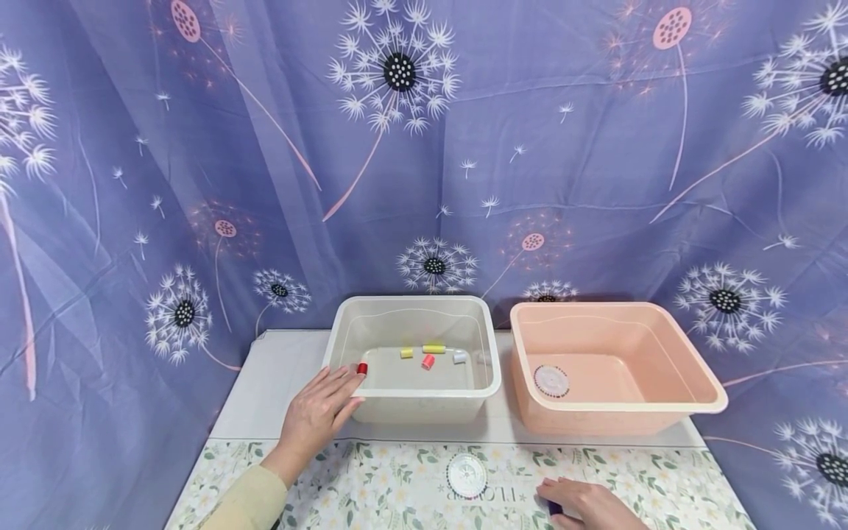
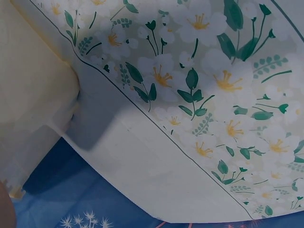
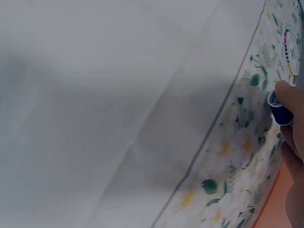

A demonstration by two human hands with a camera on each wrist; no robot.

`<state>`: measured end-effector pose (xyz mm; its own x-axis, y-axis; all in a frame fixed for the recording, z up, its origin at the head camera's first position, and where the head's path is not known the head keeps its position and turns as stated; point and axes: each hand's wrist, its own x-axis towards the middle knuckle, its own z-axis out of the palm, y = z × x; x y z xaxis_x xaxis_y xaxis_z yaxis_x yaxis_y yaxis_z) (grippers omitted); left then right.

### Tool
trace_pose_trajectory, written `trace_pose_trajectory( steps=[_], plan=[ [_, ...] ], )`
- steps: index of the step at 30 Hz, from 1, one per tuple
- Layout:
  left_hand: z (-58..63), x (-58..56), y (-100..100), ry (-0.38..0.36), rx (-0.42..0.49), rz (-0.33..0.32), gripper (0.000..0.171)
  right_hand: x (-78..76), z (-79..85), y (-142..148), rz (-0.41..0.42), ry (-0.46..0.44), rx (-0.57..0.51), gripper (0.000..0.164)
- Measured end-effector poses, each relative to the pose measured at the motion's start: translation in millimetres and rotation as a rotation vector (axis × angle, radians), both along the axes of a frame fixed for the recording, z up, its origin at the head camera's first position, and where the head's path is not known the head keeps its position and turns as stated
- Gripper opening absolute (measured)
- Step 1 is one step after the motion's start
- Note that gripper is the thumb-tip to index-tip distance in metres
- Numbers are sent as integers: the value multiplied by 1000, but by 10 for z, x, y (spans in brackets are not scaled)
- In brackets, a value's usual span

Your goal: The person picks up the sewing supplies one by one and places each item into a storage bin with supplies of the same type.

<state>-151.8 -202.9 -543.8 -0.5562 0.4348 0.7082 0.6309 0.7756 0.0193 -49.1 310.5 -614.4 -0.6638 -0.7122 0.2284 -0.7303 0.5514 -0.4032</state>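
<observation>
My left hand reaches over the left rim of the pale grey basin, its fingers fairly straight. A red thread spool shows right at its fingertips. Inside that basin lie two yellow spools, a coral-pink spool and a white spool. Low over the floral cloth, my right hand pinches a dark blue-purple thread spool between thumb and fingers. To its left, a round pin wheel with coloured pinheads round its edge lies on the cloth.
A pink basin stands to the right of the grey one, with another pin wheel in it. Both basins sit on the white back strip of the table. A purple dandelion-print curtain hangs close behind and at the sides.
</observation>
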Motion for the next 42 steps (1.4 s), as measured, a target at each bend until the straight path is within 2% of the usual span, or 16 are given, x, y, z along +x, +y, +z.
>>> trace_pose_trajectory(
  steps=[6, 9, 22, 25, 34, 38, 42],
  plan=[
    [-7, 2, -6, -9, 0, -1, 66, -71, 80, -73, 58, 191, -28, 35],
    [-9, 1, -5, -14, 0, -2, 65, -95, 138, -134, 64, 241, -24, 36],
    [-7, 0, 3, -5, 1, -3, 65, -177, 412, -438, 24, 312, -63, 44],
    [-3, 0, 4, -3, 2, -5, 65, -203, 488, -484, 16, 336, -66, 41],
    [-22, -2, -6, -15, -9, 9, 64, -304, 681, -610, 46, 404, -121, 34],
    [-24, -1, -21, -19, -7, -1, 48, -367, 745, -663, 80, 430, -158, 35],
    [-21, -1, -32, -23, -7, -10, 48, -411, 831, -707, 96, 428, -171, 36]
  ],
)
